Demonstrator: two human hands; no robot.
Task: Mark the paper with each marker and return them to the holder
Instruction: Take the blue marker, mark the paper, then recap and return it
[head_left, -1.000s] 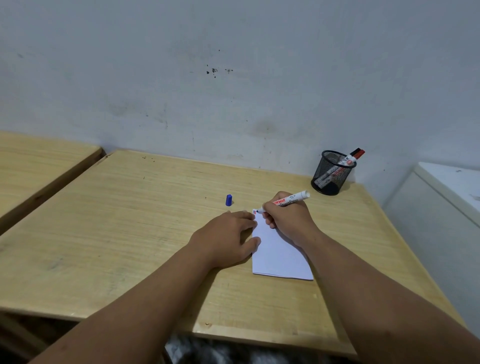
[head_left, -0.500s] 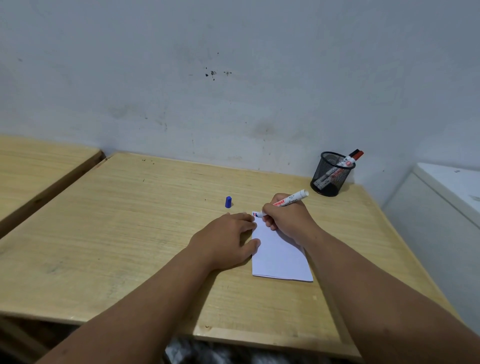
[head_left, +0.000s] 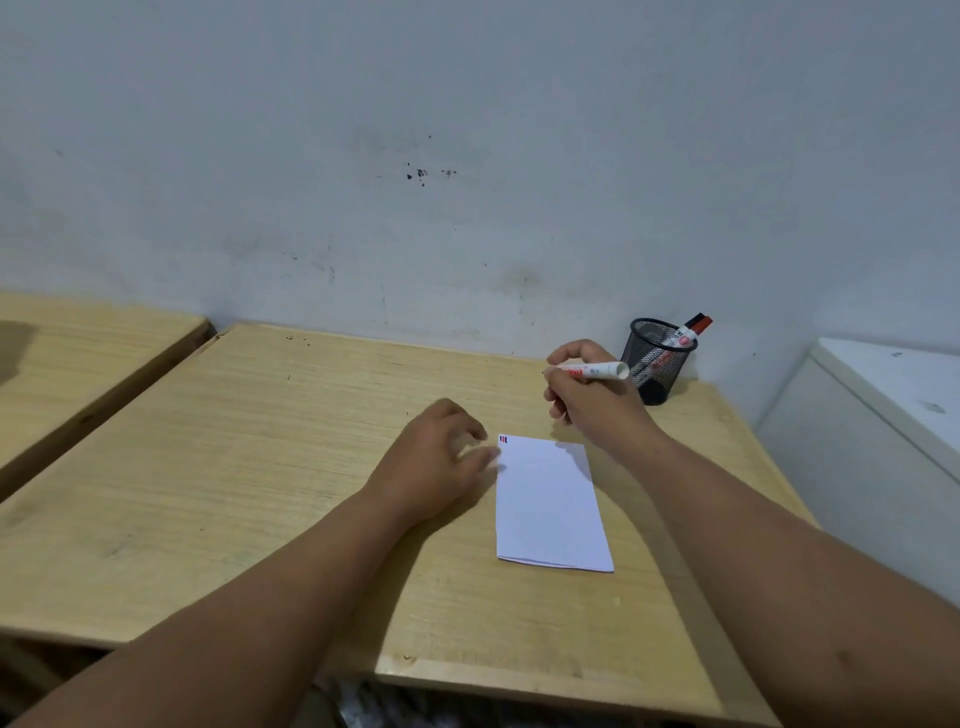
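Observation:
A folded white paper (head_left: 548, 501) lies on the wooden table (head_left: 260, 467), with small blue and red marks at its top-left corner. My right hand (head_left: 592, 410) is raised above the table beyond the paper and grips a white marker (head_left: 597, 370), held level with its tip pointing left. My left hand (head_left: 436, 457) hovers just left of the paper with fingers curled down; it covers the spot where the blue cap stood, so the cap is hidden. A black mesh holder (head_left: 657, 364) at the back right contains a red-capped marker (head_left: 688, 332).
A second wooden table (head_left: 78, 353) stands to the left across a narrow gap. A white cabinet (head_left: 883, 405) sits close on the right. The grey wall runs right behind the table and the holder.
My right hand lifted the marker off the paper and moved it back toward the holder. My left hand left the paper and shifted left and back over the blue cap, now hidden.

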